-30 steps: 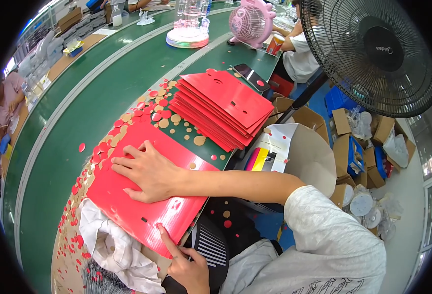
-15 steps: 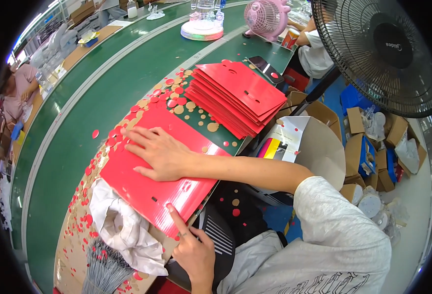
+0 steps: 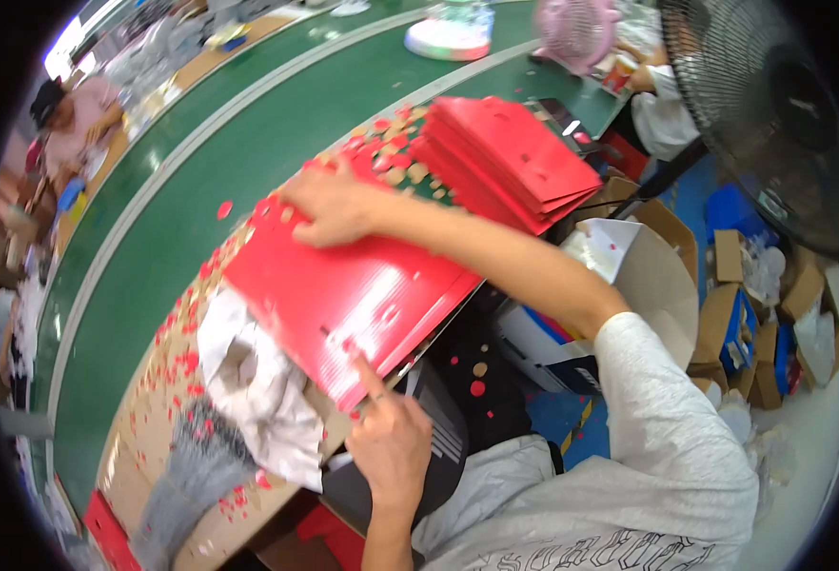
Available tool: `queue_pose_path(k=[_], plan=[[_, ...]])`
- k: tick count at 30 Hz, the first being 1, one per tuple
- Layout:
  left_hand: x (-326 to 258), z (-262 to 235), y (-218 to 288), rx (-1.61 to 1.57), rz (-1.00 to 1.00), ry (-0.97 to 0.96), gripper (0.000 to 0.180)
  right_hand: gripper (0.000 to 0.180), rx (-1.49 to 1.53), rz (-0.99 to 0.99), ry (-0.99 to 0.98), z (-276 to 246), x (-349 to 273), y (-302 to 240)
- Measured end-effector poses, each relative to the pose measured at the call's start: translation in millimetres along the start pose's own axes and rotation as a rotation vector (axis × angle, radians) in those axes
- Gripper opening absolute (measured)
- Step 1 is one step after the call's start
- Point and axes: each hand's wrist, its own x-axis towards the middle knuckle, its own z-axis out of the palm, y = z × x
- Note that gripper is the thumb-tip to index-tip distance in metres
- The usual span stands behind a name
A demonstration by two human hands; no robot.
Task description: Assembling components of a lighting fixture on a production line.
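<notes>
Under both hands lies a glossy red sheet [image 3: 343,285] with small punched holes and slots; its edge suggests others beneath. My right hand [image 3: 329,205] rests on the sheet's far part, its fingers loosely spread and slightly blurred. At the near end, my left hand [image 3: 391,447] sets its stretched index finger on the sheet near a hole, the thumb apart and the remaining fingers bent. Beyond my right forearm stands a stack of similar red sheets [image 3: 505,157]. Red and tan cut-out discs [image 3: 395,176] are scattered around the sheets.
A crumpled white cloth [image 3: 286,409] touches the sheet's left side, beside a bundle of grey wires [image 3: 186,466]. A large black fan [image 3: 771,124] stands at right, above cardboard boxes [image 3: 719,328]. Farther off are a pink fan [image 3: 576,33] and a seated person [image 3: 81,114].
My right hand has slid toward the sheet's far end, and its fingers are drawn closer together. My left index finger stays near the same hole. The whole view has shifted.
</notes>
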Motion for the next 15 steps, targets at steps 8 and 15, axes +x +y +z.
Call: queue_pose_path(k=[8,15], plan=[[-0.3,3.1,-6.0,-0.034,0.030,-0.010,0.076,0.039,-0.224,-0.167,0.230,-43.8,-4.1,-15.6],[-4.2,-20.5,-26.5,-0.312,0.209,0.082,0.072,0.041,-0.298,-0.341,0.590,-106.3,-9.6,-34.5]])
